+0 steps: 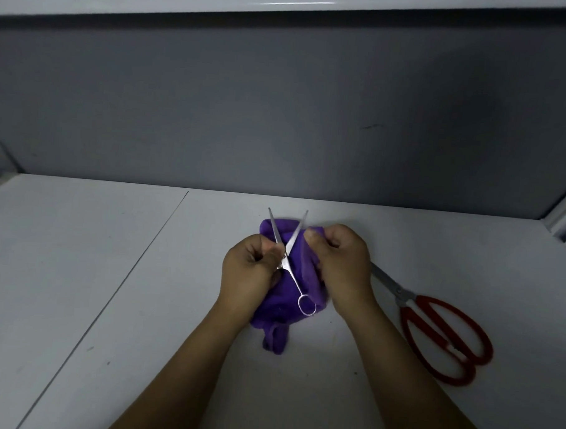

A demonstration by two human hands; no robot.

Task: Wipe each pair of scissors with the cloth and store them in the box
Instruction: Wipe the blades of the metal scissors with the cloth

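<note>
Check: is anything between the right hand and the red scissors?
Nothing visible. The red scissors lie flat on the table right beside the right hand, blade tips hidden behind it. That hand grips the cloth, though; the left hand holds the silver scissors.

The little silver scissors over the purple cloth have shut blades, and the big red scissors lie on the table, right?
Not shut: the head view shows the small silver metal scissors, gripped by the left hand, with blades spread in a V. They are over the purple cloth, and the large red-handled scissors lie on the white table.
</note>
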